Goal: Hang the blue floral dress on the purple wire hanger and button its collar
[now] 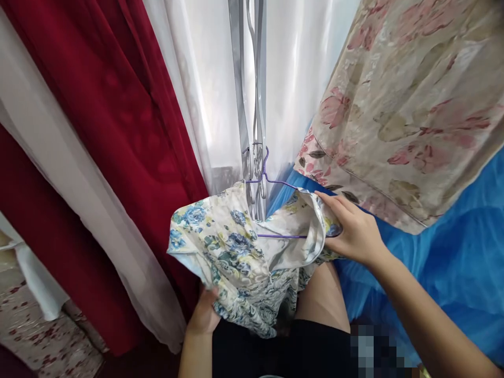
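Note:
A white garment with blue and yellow flowers (236, 247) hangs in front of me on a purple wire hanger (281, 183). My right hand (356, 228) is closed on the garment's right shoulder, near the hanger's end. Lower down on the left, my left hand (205, 312) pinches the garment's edge by the gathered lower part. The neckline gapes, and the hanger's lower bar shows inside it. At the top, the hanger's hook meets a grey metal rack (259, 94) with chain-like links.
Dark red cloth (129, 173) and white cloth (205, 79) hang left and behind. To the right hangs a cream cloth with pink flowers (409, 115), above bright blue sheer fabric (444, 278). My bare leg (325, 296) shows below the garment.

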Tool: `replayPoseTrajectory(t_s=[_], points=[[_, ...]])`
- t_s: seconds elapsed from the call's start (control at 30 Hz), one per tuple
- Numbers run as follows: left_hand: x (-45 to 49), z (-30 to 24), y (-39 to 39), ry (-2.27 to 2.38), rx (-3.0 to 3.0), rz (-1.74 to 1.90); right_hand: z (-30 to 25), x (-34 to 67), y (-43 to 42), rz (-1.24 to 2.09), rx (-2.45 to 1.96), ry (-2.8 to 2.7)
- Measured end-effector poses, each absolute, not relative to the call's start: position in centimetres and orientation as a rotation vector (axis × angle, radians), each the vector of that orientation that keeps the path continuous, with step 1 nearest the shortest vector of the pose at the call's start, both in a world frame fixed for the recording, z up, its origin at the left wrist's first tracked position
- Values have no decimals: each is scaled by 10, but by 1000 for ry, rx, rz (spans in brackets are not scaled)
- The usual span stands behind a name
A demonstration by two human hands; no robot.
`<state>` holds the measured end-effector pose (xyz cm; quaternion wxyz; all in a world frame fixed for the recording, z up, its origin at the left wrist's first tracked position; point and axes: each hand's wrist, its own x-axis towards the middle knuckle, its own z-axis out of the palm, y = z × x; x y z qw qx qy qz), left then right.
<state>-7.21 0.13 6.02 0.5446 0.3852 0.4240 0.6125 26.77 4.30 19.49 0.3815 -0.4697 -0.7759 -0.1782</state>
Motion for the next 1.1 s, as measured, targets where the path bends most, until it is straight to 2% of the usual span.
replayPoseTrajectory(t_s=[0.13, 0.23, 0.33, 0.4, 0.47, 0.7, 0.87, 0.9, 1.0, 1.1], points=[[-45, 60, 0, 1128, 921, 1439, 143, 230, 22, -385, -1188, -1537], [-33, 56, 3, 1218, 944, 1427, 81, 178, -3, -138, -1141, -958], [-33, 48, 4, 1226, 936, 1411, 35, 131, -16, 495, -1108, -1008], [-35, 44, 4, 1211, 952, 1413, 25, 115, -16, 904, -1085, -1148], [-38, 43, 2, 1228, 960, 1423, 27, 111, -11, 1082, -1049, -1241], [-45, 42, 2, 1285, 973, 1402, 43, 133, -11, 1166, -982, -1123], [-40, 47, 2, 1581, 1147, 2088, 43, 145, -20, 1182, -1039, -1015], [-34, 49, -1, 1597, 1230, 2119, 44, 146, -21, 1185, -1043, -1013], [-6, 50, -11, 1376, 1610, 1681, 50, 146, -23, 1202, -1051, -1024], [22, 46, -15, 1206, 1684, 1319, 57, 146, -26, 1222, -1054, -1027]])
